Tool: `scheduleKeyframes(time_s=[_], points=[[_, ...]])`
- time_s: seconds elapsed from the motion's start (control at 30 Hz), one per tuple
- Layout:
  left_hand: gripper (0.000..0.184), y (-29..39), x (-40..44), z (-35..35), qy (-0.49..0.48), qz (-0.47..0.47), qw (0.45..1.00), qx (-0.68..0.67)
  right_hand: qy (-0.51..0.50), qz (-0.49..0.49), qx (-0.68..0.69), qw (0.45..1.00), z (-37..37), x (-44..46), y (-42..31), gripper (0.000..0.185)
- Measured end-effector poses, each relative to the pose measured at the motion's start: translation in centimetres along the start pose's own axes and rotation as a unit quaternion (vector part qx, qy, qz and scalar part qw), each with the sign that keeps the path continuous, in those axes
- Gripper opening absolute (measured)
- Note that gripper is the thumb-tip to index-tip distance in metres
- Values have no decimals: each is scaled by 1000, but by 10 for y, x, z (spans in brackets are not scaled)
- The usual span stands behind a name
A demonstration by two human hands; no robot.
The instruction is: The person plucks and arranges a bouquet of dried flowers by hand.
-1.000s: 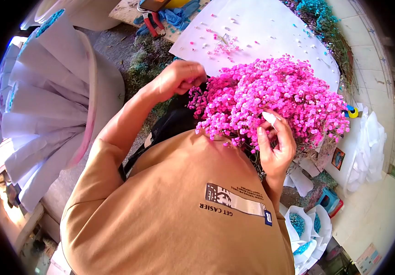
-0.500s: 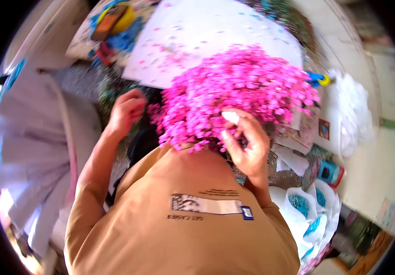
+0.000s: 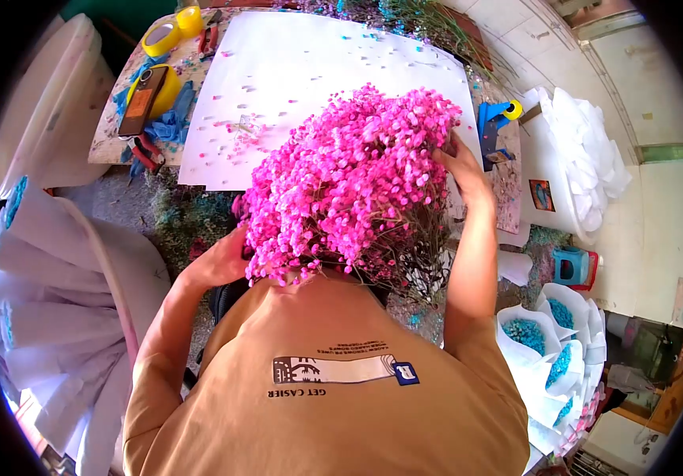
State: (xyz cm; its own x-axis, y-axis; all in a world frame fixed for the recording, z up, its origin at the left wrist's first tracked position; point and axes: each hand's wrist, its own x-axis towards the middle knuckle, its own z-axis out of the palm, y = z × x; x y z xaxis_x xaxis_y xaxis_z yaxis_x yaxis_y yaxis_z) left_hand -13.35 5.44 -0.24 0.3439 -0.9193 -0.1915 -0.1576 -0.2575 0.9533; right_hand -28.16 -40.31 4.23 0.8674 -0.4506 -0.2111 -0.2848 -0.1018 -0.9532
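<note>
A large bunch of bright pink baby's breath (image 3: 357, 174) fills the space in front of my chest, its brown stems showing at lower right. My right hand (image 3: 468, 176) is against the bunch's right side, fingers curved in around its edge. At the lower left side, my left hand (image 3: 224, 258) presses on the bunch, with its fingertips hidden by the blooms. Beneath and beyond the flowers lies a white paper sheet (image 3: 278, 67), sprinkled with loose pink and blue petals.
On the table's left are a phone (image 3: 143, 101), yellow tape (image 3: 161, 38) and red-handled pliers (image 3: 148, 153). A blue tape dispenser (image 3: 494, 123) sits at right. White-wrapped blue bouquets (image 3: 524, 335) stand lower right; more wrapped bouquets (image 3: 56, 262) are at left.
My right hand has gone from in front of the blooms to the bunch's right side. My left hand, earlier apart and curled, has come down to the bunch's left. The bunch has shifted left.
</note>
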Motion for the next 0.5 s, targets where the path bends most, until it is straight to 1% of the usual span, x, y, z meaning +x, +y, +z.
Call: scheduleKeyframes(time_s=[0.03, 0.07, 0.1, 0.13, 0.17, 0.2, 0.23, 0.27, 0.3, 0.37, 0.4, 0.43, 0.47, 0.5], points=[[69, 8, 6, 6, -16, 2, 990, -141, -25, 37, 1, 999, 8, 2, -4, 100], [86, 13, 10, 10, -29, 20, 975, -221, -53, 73, 0, 996, 17, 7, -8, 95], [86, 22, 15, 15, -9, 38, 970, -242, -46, 8, -36, 998, 41, -2, -23, 84], [86, 32, 19, 20, 10, 53, 963, -263, -60, -22, -94, 994, 46, -11, -22, 87], [87, 37, 21, 21, -18, 17, 942, -336, -70, -53, -150, 985, 51, -21, -21, 89], [87, 43, 24, 24, -46, -17, 912, -407, -80, -71, -123, 987, 57, -39, -31, 91], [88, 67, 28, 28, -43, 28, 912, -407, -90, -88, -95, 987, 62, -58, -40, 94], [93, 46, 37, 39, -56, 96, 920, -377, -79, -112, 24, 990, 64, -75, -39, 95], [96, 55, 38, 45, -64, 92, 905, -411, -51, -121, 25, 991, 51, -95, -35, 96], [104, 78, 47, 50, -109, 118, 918, -362, 9, -113, -16, 993, 23, -134, -12, 92], [99, 75, 52, 55, -87, 121, 971, -188, 34, -132, -79, 987, 11, -155, 1, 88], [96, 56, 61, 64, -100, 173, 971, -135, 54, -171, -187, 966, -1, -174, 17, 84], [93, 52, 72, 69, -119, 192, 967, -121, 76, -190, -267, 942, -12, -190, 35, 80], [90, 50, 83, 74, -138, 211, 962, -107, 98, -192, -309, 926, -18, -204, 56, 76]])
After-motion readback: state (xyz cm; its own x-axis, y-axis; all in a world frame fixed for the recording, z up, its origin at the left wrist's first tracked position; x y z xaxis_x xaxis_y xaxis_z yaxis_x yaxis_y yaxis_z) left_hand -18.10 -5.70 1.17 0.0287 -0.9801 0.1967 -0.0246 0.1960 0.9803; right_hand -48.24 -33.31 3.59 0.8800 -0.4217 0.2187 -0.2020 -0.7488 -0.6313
